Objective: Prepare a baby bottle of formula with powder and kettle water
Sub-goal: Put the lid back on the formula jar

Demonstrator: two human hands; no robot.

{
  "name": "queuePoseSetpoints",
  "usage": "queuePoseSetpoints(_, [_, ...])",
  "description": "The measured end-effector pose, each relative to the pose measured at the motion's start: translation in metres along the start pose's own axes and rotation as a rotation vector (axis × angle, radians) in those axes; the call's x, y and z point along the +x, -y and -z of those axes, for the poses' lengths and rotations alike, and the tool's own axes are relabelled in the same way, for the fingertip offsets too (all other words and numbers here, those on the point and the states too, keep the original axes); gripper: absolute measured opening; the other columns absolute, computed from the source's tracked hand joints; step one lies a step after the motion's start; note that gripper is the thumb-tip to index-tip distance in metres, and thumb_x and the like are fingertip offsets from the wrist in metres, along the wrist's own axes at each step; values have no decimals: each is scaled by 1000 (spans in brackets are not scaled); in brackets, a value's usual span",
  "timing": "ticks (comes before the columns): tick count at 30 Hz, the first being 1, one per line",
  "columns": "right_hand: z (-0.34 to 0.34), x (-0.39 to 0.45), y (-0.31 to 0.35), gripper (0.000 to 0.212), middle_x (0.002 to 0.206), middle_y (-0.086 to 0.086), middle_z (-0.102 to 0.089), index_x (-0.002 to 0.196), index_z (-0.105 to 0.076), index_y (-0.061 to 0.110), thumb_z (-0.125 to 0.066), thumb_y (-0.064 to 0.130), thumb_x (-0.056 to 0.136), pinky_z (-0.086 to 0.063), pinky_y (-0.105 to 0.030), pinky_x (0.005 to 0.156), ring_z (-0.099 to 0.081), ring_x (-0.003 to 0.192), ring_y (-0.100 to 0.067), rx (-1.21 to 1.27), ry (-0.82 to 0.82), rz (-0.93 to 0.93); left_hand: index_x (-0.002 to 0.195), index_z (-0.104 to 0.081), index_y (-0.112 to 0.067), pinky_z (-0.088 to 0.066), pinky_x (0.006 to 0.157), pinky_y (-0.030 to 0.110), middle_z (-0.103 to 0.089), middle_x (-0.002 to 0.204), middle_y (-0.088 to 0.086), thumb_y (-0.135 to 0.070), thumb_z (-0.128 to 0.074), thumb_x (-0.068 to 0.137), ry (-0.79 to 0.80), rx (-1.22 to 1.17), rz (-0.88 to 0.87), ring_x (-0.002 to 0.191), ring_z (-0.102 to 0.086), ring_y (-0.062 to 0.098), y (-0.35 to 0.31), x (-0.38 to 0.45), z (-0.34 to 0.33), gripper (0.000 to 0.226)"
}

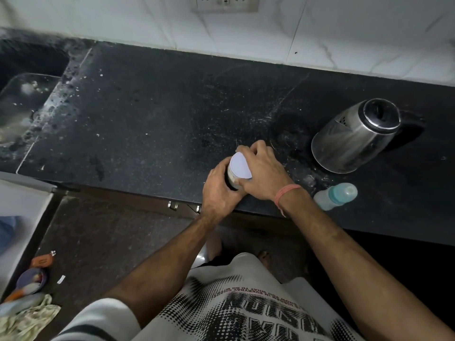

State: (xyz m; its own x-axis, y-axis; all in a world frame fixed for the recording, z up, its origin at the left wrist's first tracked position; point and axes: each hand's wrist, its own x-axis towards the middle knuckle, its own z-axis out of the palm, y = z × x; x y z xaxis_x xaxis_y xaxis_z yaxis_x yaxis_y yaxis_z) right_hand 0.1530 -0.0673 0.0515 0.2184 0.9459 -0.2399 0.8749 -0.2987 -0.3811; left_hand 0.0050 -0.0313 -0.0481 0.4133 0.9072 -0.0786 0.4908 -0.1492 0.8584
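Note:
A powder jar with a white lid (240, 166) stands near the front edge of the black counter (160, 114). My left hand (220, 190) grips the jar's body from the left. My right hand (262, 169) curls over the lid from the right, with its fingers wrapped round the rim. A baby bottle (336, 196) with a teal collar and clear cap stands to the right of my right wrist. Behind the bottle stands a steel kettle (357, 135), its lid down.
A sink (22, 104) lies at the counter's far left. A wall socket (225, 2) sits on the tiled wall behind. Drawer handles (173, 205) show below the counter edge. On the floor at the lower left lie a cloth (27, 316) and small items.

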Motion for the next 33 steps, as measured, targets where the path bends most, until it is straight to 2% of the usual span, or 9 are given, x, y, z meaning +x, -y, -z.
queuePoseSetpoints(5, [9,0,4,83,152,-3,-40,160,-41,29,-84,28,89,-53,-47,107,-40,138,-29,-63,79,46,155,-55,-38,-60,107,51,-70,142,-18,-48,-98,77,4,4,-5,131,-66,12,-1,1,1,90])
queuePoseSetpoints(13, [4,1,14,91,137,-11,-56,146,-44,14,-72,77,86,-57,-45,89,-68,117,-33,-273,-82,-65,154,-55,-39,-61,106,53,-71,142,-18,-59,-94,74,10,-5,-3,130,-67,13,-5,0,2,91])
queuePoseSetpoints(17, [-2,2,18,96,118,-11,-71,135,-47,13,-56,94,83,-49,-41,79,-74,101,-32,-408,-158,-125,151,-56,-40,-63,103,52,-73,137,-19,-63,-95,71,9,-33,14,126,-70,12,-6,0,3,92])
queuePoseSetpoints(20, [3,-4,17,98,110,-9,-77,126,-56,13,-49,100,81,-39,-40,78,-75,98,-31,-445,-104,-151,151,-58,-38,-63,105,52,-74,138,-18,-61,-95,70,-4,-33,5,128,-70,13,-5,0,3,92])
queuePoseSetpoints(25, [25,-19,21,116,113,-9,-75,115,-76,14,-35,113,70,-41,-40,80,-69,106,-31,-471,-48,-238,150,-59,-39,-62,106,51,-74,139,-16,-67,-93,67,-22,-64,29,130,-69,14,-7,-2,3,94])
queuePoseSetpoints(28, [39,-21,26,105,152,-9,-51,150,-60,21,-58,98,78,-52,-48,95,-54,134,-33,-371,-63,-107,150,-57,-39,-62,105,52,-74,138,-15,-65,-94,69,-6,-64,26,129,-70,15,-5,0,2,93])
queuePoseSetpoints(30, [44,-17,28,90,174,-4,-27,167,-39,39,-81,62,90,-51,-55,111,-38,152,-34,-254,122,92,150,-58,-36,-63,105,53,-74,137,-14,-61,-92,72,18,-54,22,127,-71,15,-2,1,2,89])
queuePoseSetpoints(32, [41,-14,32,85,177,-5,-24,168,-37,43,-82,36,96,-49,-56,116,-33,155,-35,-283,230,150,150,-58,-34,-62,106,52,-74,137,-14,-61,-92,72,19,-27,22,127,-72,14,-1,2,1,89])
queuePoseSetpoints(33, [38,-12,34,80,172,-9,-32,167,-38,40,-79,37,98,-49,-53,114,-37,151,-36,-308,208,119,151,-58,-35,-62,107,52,-74,138,-14,-60,-93,73,16,-17,24,127,-71,13,-1,3,1,89])
